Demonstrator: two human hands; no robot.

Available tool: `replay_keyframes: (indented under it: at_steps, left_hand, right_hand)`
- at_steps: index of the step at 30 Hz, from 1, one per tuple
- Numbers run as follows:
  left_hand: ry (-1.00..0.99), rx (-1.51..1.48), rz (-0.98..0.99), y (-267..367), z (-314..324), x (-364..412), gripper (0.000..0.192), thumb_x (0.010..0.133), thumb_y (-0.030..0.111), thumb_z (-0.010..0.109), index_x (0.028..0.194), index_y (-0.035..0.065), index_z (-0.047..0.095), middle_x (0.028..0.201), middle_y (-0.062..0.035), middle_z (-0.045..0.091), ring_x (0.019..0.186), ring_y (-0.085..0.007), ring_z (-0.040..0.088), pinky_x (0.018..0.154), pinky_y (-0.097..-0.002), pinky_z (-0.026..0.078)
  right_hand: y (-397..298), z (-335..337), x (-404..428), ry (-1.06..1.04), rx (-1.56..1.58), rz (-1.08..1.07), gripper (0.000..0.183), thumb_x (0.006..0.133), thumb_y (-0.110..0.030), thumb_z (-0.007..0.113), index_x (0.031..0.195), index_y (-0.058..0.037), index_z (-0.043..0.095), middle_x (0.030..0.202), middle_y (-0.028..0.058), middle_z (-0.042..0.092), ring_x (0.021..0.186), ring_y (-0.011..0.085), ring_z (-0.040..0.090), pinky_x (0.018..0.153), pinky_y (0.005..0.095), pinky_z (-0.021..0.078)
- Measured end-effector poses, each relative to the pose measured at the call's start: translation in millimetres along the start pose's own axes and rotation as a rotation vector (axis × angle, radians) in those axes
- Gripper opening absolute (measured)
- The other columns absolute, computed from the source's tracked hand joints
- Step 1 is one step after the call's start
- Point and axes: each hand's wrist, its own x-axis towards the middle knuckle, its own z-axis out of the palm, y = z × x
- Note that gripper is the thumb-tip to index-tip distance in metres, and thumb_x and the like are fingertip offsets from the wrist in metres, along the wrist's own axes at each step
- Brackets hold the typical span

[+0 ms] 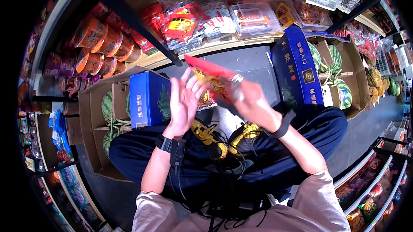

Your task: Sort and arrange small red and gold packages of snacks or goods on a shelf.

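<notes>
My right hand (248, 95), blurred, grips one end of a red snack packet (211, 72) that slants up to the left over the floor. Open and palm up, my left hand (185, 103) has its fingers spread at the packet's lower left edge; whether they touch it I cannot tell. Below the held packet, a second colourful packet (207, 99) shows in part, its upper side hidden. Yellow-laced shoes (206, 132) are under my wrists.
Blue-sided cartons of watermelons flank me, one at the left (138, 99) and one at the right (297, 70). Ahead runs a low shelf (226, 43) with red packets (184, 20) and a clear plastic box (255, 19). Orange tubs (96, 46) are stacked left of a black post (129, 16). Cables hang across my lap.
</notes>
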Motion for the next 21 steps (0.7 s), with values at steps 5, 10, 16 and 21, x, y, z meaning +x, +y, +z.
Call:
replay_keyframes:
  at_steps: [5, 10, 16, 21]
  left_hand:
    - [-0.107, -0.051, -0.264, 11, -1, -5, 0.053, 0.105, 0.022, 0.055, 0.152, 0.0032, 0.04, 0.149, -0.0115, 0.053, 0.134, -0.0237, 0.054, 0.113, -0.0416, 0.044]
    - [-0.059, 0.028, -0.353, 10, 3, -8, 0.047, 0.104, 0.011, 0.055, 0.148, 0.0022, 0.044, 0.145, -0.0146, 0.055, 0.131, -0.0259, 0.058, 0.108, -0.0436, 0.051]
    - [-0.024, -0.029, -0.256, 2, 8, -10, 0.046, 0.107, 0.019, 0.051, 0.149, 0.0033, 0.042, 0.146, -0.0138, 0.055, 0.13, -0.0272, 0.059, 0.109, -0.0456, 0.049]
    - [-0.022, -0.241, -0.334, -17, 32, -25, 0.062, 0.109, 0.05, 0.031, 0.154, 0.0077, 0.039, 0.154, -0.0128, 0.048, 0.14, -0.0299, 0.049, 0.117, -0.0486, 0.038]
  right_hand:
    - [13, -26, 16, 0.037, 0.954, 0.461, 0.028, 0.097, 0.004, 0.057, 0.124, 0.0068, 0.063, 0.116, 0.0102, 0.072, 0.103, 0.0136, 0.067, 0.091, 0.0286, 0.0542]
    - [45, -24, 11, 0.089, 0.731, 0.562, 0.023, 0.096, 0.001, 0.06, 0.118, 0.0061, 0.067, 0.107, 0.008, 0.073, 0.098, 0.0126, 0.067, 0.085, 0.0282, 0.0542]
    - [39, -28, 19, 0.453, -0.298, 0.153, 0.026, 0.098, -0.007, 0.063, 0.123, -0.0004, 0.065, 0.116, 0.0152, 0.073, 0.112, 0.0231, 0.07, 0.098, 0.0359, 0.054]
    - [14, 69, 4, 0.194, -0.356, -0.044, 0.054, 0.088, -0.013, 0.069, 0.138, 0.003, 0.054, 0.148, 0.0215, 0.051, 0.141, 0.0369, 0.045, 0.122, 0.0478, 0.0309]
